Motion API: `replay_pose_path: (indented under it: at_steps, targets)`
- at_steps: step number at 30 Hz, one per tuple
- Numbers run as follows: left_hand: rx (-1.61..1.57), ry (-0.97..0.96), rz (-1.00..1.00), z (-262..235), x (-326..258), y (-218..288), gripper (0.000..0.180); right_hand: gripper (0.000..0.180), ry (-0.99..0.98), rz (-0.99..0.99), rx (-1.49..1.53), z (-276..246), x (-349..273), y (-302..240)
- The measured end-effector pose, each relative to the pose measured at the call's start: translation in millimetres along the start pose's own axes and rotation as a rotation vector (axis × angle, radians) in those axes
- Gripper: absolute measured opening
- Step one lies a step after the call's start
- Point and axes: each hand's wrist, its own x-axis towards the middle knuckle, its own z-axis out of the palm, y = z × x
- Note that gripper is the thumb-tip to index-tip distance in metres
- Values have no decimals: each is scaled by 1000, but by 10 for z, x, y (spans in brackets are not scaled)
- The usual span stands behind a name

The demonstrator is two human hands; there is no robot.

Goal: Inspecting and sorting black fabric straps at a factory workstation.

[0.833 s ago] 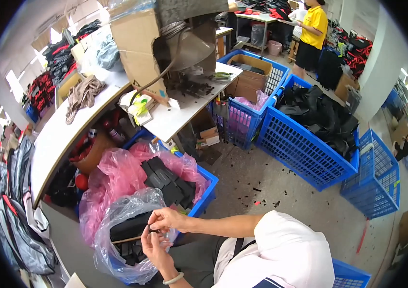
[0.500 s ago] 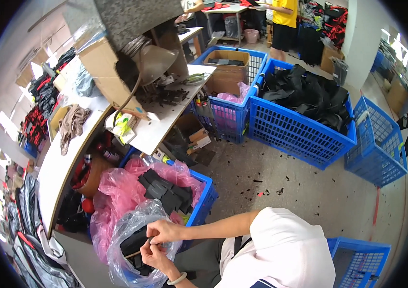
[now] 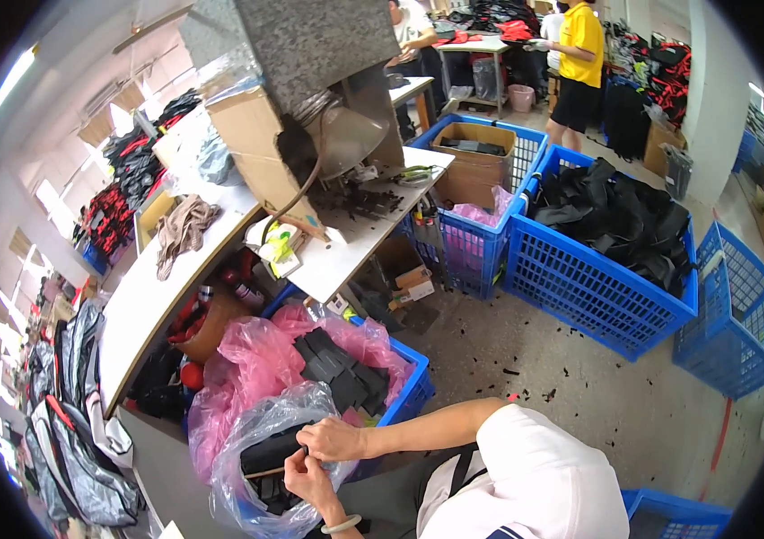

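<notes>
My right hand [image 3: 333,440] and my left hand [image 3: 310,479], with a pale bracelet at the wrist, meet above an open clear plastic bag [image 3: 229,481]. Both are closed in a pinch, fingertips nearly touching. A small dark piece shows between them, mostly hidden by the fingers. Just beside the fingers, inside the bag, lie black flat pieces [image 3: 270,452] and a thin tan edge. Beyond the bag, a stack of black rectangular pieces [image 3: 342,370] rests on pink plastic film [image 3: 261,355] in a blue crate [image 3: 407,395].
Ahead stands a white worktable [image 3: 310,274] with a metal-hooded machine [image 3: 301,54] and black scraps. A blue crate [image 3: 597,296] heaped with black pieces [image 3: 611,216] stands to the right, beside another blue crate [image 3: 732,314]. Scraps litter the floor. A person in yellow [image 3: 579,54] stands far off.
The whole view has shifted, so the surroundings sit farther right and lower. My hands stay pinched together over the bag, with little visible change.
</notes>
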Motion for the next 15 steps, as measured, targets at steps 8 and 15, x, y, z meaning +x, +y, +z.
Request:
replay_pose_path:
  at_steps: [8,15]
  targets:
    - [-732,92,-455,-319,-21,137,20,22,51,103,372,-216,161,-33]
    - [-1056,18,-489,-222,-107,168,22,7,147,611,751,-326,19,-143]
